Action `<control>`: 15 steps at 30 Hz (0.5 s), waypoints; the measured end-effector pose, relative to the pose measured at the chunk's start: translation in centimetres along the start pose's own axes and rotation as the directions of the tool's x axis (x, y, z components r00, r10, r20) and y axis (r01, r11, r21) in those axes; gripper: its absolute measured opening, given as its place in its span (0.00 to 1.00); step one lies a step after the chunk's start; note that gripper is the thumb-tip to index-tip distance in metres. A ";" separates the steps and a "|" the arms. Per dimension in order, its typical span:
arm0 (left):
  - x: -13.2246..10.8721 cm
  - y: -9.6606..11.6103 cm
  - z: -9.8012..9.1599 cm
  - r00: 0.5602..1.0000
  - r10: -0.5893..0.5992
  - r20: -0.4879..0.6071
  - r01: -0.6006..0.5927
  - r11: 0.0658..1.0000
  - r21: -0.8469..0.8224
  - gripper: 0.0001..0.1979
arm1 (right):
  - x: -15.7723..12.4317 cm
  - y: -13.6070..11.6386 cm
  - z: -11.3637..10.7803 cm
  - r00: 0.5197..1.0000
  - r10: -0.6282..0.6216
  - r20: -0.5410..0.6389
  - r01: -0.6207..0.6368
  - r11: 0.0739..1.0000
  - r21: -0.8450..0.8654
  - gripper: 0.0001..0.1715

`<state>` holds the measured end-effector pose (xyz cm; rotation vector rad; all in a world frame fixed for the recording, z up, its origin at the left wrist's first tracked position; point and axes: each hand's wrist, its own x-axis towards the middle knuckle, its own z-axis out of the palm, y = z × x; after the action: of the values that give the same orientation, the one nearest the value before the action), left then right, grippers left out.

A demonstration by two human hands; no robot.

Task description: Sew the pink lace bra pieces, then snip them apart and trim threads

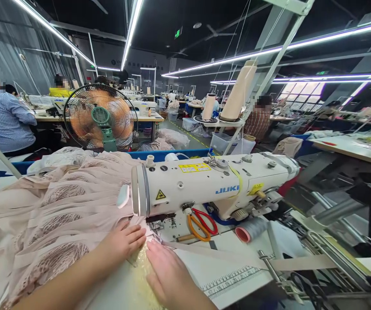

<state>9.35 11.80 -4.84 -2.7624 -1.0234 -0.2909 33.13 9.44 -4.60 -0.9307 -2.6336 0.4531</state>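
My left hand (125, 241) lies on pale pink lace fabric (52, 202), fingers curled a little and pressing it down just left of the needle. Beside it, my right hand (167, 271) rests flat with fingers stretched toward the needle area, on a yellowish piece of fabric (138, 262). Above both stands a white JUKI sewing machine (211, 183). The pink fabric is piled to the left of the machine. A beige strip (237, 256) runs from the needle to the right across the table.
Scissors with orange and red handles (201, 224) lie under the machine arm beside a grey thread cone (253, 228). Two thread cones (237, 92) stand on a rack behind. A fan (100, 117) faces me. Other people sit at tables left and at the back.
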 end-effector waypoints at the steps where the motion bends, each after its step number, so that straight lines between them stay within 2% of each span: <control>1: 0.0 -0.2 0.1 1.000 -0.007 0.017 0.007 1.000 -0.014 0.20 | 0.0 0.0 0.0 1.000 -0.001 0.000 0.001 1.000 0.005 0.29; 8: 0.3 -1.1 -0.5 0.997 -0.042 0.063 0.047 0.996 -0.073 0.20 | 0.0 0.0 -0.3 0.999 -0.023 -0.045 0.024 0.999 0.023 0.29; 15: 0.9 -2.1 -0.6 0.998 -0.037 0.057 0.036 0.999 0.027 0.19 | -0.1 0.1 -0.2 0.998 -0.036 -0.049 0.038 0.999 0.033 0.29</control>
<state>8.55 13.82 -3.78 -2.7466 -1.0845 -0.2024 33.32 9.48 -4.47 -0.8703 -2.5872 0.4591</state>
